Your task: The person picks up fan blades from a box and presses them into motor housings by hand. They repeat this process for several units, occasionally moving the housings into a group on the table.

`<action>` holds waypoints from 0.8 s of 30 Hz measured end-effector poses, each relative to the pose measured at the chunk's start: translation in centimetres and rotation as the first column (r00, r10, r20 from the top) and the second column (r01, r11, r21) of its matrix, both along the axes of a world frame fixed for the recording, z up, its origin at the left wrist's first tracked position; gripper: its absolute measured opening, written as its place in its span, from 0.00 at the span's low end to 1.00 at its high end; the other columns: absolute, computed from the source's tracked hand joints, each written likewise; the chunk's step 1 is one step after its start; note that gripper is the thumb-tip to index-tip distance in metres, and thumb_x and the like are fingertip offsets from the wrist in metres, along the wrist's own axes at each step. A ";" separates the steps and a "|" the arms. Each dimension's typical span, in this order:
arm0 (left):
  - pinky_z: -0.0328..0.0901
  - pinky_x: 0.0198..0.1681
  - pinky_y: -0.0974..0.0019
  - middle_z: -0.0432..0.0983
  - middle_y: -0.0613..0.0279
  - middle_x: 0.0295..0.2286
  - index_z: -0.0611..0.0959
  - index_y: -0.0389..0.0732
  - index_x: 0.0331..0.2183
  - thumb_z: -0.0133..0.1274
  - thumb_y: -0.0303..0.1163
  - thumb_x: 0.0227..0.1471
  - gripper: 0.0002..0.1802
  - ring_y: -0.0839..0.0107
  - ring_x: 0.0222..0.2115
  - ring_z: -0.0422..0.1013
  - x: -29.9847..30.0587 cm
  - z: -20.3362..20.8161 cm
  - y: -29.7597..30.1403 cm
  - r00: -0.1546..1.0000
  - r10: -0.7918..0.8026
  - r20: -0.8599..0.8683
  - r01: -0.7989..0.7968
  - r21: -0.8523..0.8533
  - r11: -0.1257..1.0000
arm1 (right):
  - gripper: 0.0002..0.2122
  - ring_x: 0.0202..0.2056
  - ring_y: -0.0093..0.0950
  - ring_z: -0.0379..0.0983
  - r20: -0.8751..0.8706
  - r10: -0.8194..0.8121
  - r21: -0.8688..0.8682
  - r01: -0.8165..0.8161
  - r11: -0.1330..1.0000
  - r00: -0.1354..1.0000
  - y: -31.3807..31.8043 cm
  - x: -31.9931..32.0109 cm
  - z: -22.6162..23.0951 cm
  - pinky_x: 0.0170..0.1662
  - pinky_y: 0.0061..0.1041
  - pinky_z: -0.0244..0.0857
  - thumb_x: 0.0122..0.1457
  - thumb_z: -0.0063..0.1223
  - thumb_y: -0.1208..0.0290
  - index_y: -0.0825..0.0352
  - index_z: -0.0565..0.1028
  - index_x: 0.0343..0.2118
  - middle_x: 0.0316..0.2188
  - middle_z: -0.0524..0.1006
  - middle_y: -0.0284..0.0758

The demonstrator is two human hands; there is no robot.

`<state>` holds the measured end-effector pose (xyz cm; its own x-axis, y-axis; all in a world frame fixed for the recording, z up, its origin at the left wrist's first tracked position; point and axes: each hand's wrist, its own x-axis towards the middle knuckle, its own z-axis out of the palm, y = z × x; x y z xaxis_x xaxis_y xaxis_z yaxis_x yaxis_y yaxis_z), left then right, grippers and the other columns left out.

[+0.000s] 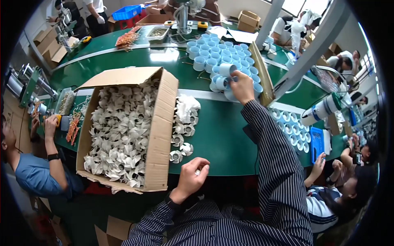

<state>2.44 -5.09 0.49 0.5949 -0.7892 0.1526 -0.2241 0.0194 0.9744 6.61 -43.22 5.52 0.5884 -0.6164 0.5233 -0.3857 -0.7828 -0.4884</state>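
My right hand reaches to the near side of a cluster of light blue plastic cups. Its fingers are closed on the rim of one tilted light blue cup, which sits above the others. By the table's front edge, my left hand is curled round a small white piece, mostly hidden by the fingers. Left of that hand stands an open cardboard box heaped with white fan wheels. Several loose fan wheels lie beside the box on the green table.
A metal post slants up at the right. More cups and a blue tray are farther right. Orange wire bundles and a clear tub lie at the back. Co-workers sit close on both sides.
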 end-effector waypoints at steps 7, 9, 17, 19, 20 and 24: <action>0.70 0.25 0.70 0.82 0.57 0.26 0.85 0.30 0.37 0.58 0.22 0.60 0.05 0.75 0.21 0.79 -0.3 -0.2 -0.5 1.000 -0.002 -0.023 0.002 -0.004 1.000 | 0.14 0.39 0.48 0.85 -0.079 0.011 0.063 -0.006 0.998 0.997 -0.3 -0.7 1.2 0.47 0.41 0.77 0.56 0.66 0.74 0.66 0.85 0.46 0.36 0.85 0.52; 0.70 0.24 0.70 0.82 0.57 0.26 0.85 0.30 0.37 0.58 0.22 0.60 0.05 0.75 0.21 0.78 -0.2 -0.1 -0.3 1.000 0.003 -0.023 -0.003 -0.011 1.000 | 0.14 0.40 0.49 0.84 -0.170 0.104 0.061 -0.095 0.994 0.980 -0.1 -2.3 2.7 0.47 0.42 0.77 0.56 0.64 0.76 0.66 0.84 0.46 0.38 0.85 0.51; 0.69 0.25 0.69 0.81 0.57 0.26 0.85 0.31 0.37 0.59 0.21 0.59 0.04 0.73 0.21 0.77 -0.1 0.1 0.0 1.000 0.001 -0.019 -0.002 -0.029 1.000 | 0.18 0.43 0.50 0.82 -0.585 0.163 -0.082 -0.258 0.963 0.795 3.4 -8.7 3.4 0.45 0.47 0.76 0.56 0.55 0.82 0.61 0.82 0.49 0.44 0.83 0.48; 0.69 0.27 0.68 0.81 0.56 0.26 0.85 0.32 0.37 0.59 0.21 0.58 0.04 0.71 0.22 0.77 0.0 0.2 0.1 1.000 0.005 0.002 -0.005 -0.032 0.999 | 0.17 0.41 0.49 0.82 -0.581 0.140 -0.101 -0.242 0.965 0.802 3.6 -9.0 3.1 0.44 0.47 0.76 0.58 0.56 0.80 0.59 0.82 0.50 0.41 0.83 0.46; 0.69 0.27 0.68 0.81 0.56 0.26 0.85 0.32 0.37 0.59 0.21 0.58 0.04 0.71 0.22 0.77 0.0 0.2 0.0 1.000 0.000 -0.006 0.000 -0.037 0.999 | 0.17 0.41 0.49 0.82 -0.588 0.134 -0.103 -0.238 0.966 0.798 3.5 -9.1 3.3 0.44 0.47 0.76 0.58 0.56 0.80 0.59 0.82 0.50 0.41 0.83 0.46; 0.69 0.28 0.67 0.81 0.55 0.27 0.85 0.32 0.37 0.59 0.21 0.57 0.05 0.70 0.24 0.78 0.1 0.1 0.0 1.000 -0.014 -0.007 0.014 -0.043 0.999 | 0.12 0.39 0.47 0.83 -0.543 0.109 -0.098 -0.192 0.977 0.833 2.4 -8.0 3.6 0.43 0.45 0.76 0.62 0.58 0.75 0.60 0.83 0.48 0.37 0.84 0.43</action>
